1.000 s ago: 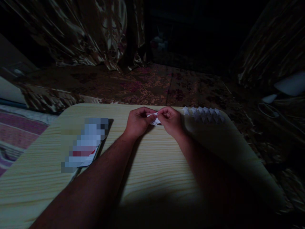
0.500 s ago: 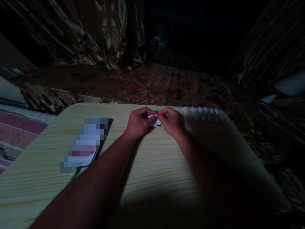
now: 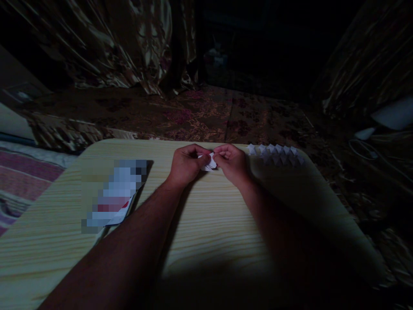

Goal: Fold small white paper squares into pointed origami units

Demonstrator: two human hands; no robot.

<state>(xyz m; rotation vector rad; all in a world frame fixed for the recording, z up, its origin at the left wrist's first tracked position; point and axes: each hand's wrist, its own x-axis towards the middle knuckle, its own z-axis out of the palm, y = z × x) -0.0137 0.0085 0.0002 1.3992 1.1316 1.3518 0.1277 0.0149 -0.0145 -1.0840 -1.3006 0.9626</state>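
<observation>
Both hands meet near the far edge of a pale wooden table point(image 3: 209, 232). My left hand point(image 3: 185, 165) and my right hand point(image 3: 231, 163) are closed in a pinch on a small folded piece of white paper point(image 3: 209, 162), held just above the tabletop between the fingertips. Most of the paper is hidden by the fingers. A row of several small folded white paper pieces point(image 3: 275, 154) lies on the table right of my right hand, at the far edge.
A flat white and red packet or booklet point(image 3: 114, 193), blurred out, lies on the table's left part. Dark patterned fabric point(image 3: 200, 114) covers the surface beyond the table. A striped rug point(image 3: 19, 176) shows at the left. The room is dim.
The fingers have shifted slightly on the paper, and its visible part now stands a bit more upright. Hands and arms stay in the same place.
</observation>
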